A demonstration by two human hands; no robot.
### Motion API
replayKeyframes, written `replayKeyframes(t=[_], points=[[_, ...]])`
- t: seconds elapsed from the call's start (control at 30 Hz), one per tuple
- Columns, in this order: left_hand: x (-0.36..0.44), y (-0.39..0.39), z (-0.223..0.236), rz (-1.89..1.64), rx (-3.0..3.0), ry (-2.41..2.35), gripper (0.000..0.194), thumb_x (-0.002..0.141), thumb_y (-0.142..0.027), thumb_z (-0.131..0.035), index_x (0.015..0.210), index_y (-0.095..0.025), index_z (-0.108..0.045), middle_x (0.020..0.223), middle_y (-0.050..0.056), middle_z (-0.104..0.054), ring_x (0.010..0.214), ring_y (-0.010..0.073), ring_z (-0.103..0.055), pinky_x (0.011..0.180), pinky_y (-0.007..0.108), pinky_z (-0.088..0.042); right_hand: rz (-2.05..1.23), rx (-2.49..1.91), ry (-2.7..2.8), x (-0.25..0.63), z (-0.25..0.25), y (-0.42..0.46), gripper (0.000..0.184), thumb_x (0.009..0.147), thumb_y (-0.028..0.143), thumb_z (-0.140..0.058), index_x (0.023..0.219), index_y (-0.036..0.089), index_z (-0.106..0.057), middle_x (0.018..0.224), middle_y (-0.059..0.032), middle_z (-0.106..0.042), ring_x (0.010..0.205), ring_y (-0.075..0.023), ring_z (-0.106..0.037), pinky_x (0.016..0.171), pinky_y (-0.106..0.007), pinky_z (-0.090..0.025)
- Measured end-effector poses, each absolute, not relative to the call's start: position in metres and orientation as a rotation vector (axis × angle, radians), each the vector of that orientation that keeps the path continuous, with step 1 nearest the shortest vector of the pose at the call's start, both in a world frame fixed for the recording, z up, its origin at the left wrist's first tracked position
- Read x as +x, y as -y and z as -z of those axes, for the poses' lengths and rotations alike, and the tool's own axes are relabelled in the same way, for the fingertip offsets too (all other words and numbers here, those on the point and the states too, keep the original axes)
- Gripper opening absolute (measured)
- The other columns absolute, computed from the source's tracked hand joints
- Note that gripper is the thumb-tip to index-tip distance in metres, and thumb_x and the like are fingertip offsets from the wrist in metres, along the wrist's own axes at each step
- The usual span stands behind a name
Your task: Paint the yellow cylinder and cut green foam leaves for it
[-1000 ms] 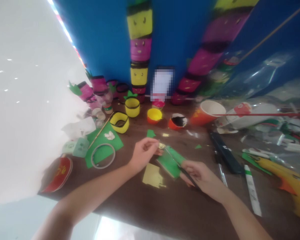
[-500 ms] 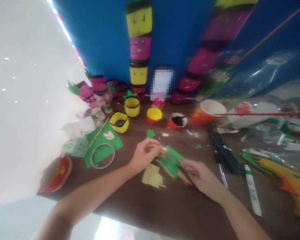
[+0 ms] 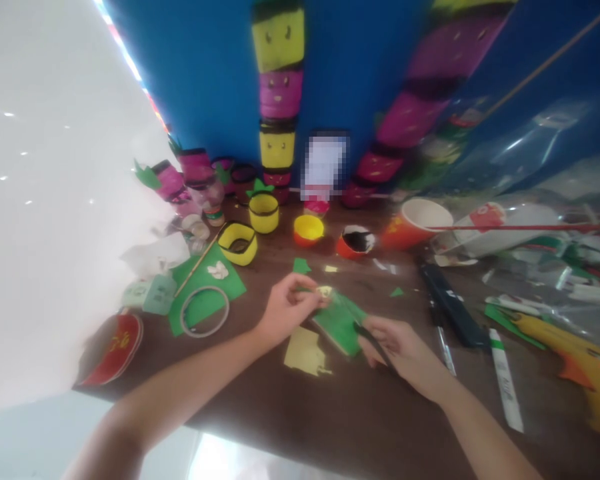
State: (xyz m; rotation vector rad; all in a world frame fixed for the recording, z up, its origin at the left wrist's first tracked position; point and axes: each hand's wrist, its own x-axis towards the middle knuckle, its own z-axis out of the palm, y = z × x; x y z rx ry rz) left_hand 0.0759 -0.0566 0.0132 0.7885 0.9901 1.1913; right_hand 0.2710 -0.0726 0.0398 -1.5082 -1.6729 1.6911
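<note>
Between finger and thumb, my left hand (image 3: 290, 303) pinches a small pale yellow paper piece (image 3: 325, 292). My right hand (image 3: 397, 347) is closed round the black handles of a pair of scissors (image 3: 375, 340). The scissor blades reach left toward the yellow piece; whether they touch it is blurred. Under the blades lies a green sheet (image 3: 337, 327) on the dark table. A larger pale yellow paper scrap (image 3: 305, 353) with a cut edge lies just below my left hand.
Paint cups in yellow (image 3: 309, 230) and black (image 3: 356, 241) stand behind my hands. To the right are a black case (image 3: 453, 307), a marker (image 3: 505, 380) and a yellow glue gun (image 3: 565, 353). At left, a tape ring (image 3: 205, 333) rests on green paper (image 3: 237, 288).
My right hand and the scissors have shifted slightly, the handles now looking further apart from the green sheet. The yellow piece in my left hand has turned a little.
</note>
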Motion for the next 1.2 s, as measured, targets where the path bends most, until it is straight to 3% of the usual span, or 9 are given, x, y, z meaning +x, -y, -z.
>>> replayKeyframes(t=[0.4,0.73,1.0,1.2], points=[[0.0751,0.0547,-0.0139,-1.202,0.778,-1.008,0.035,0.064,-0.034,-0.077,0.079,-0.014,-0.053,0.072,0.001,-0.065,0.065,0.0129,-0.067,0.068,0.027,-0.057,-1.728,-1.456,1.643,0.263,-0.0415,0.0768,0.042,0.068,0.048,-0.067,0.057,0.021,-0.037,0.049,0.0062,-0.043,0.047,-0.0079,-0.04,0.049,-0.023,-0.035],[0.0737,0.0568,-0.0181,-1.149,0.801,-0.905,0.035,0.063,-0.032,-0.077,0.085,-0.014,-0.055,0.079,0.002,-0.063,0.071,0.0139,-0.067,0.072,0.028,-0.055,-1.676,-1.475,1.662,0.2612,-0.0436,0.0764,0.045,0.068,0.056,-0.064,0.057,0.02,-0.039,0.048,0.0053,-0.045,0.047,-0.0083,-0.041,0.049,-0.023,-0.036],[0.0732,0.0587,-0.0122,-1.066,0.986,-0.945,0.026,0.071,-0.036,-0.069,0.071,-0.015,-0.054,0.061,-0.002,-0.056,0.054,0.0083,-0.055,0.054,0.02,-0.047,-1.684,-1.488,1.658,0.2642,-0.0418,0.0755,0.043,0.067,0.053,-0.066,0.058,0.021,-0.04,0.049,0.0049,-0.046,0.048,-0.0087,-0.042,0.05,-0.024,-0.036],[0.0724,0.0596,-0.0158,-1.039,1.062,-0.963,0.03,0.074,-0.042,-0.065,0.068,-0.015,-0.053,0.059,-0.001,-0.057,0.053,0.0081,-0.053,0.054,0.021,-0.044,-1.742,-1.431,1.646,0.2648,-0.0438,0.0756,0.038,0.071,0.048,-0.063,0.057,0.021,-0.039,0.05,0.0042,-0.048,0.049,-0.0094,-0.043,0.052,-0.025,-0.036]])
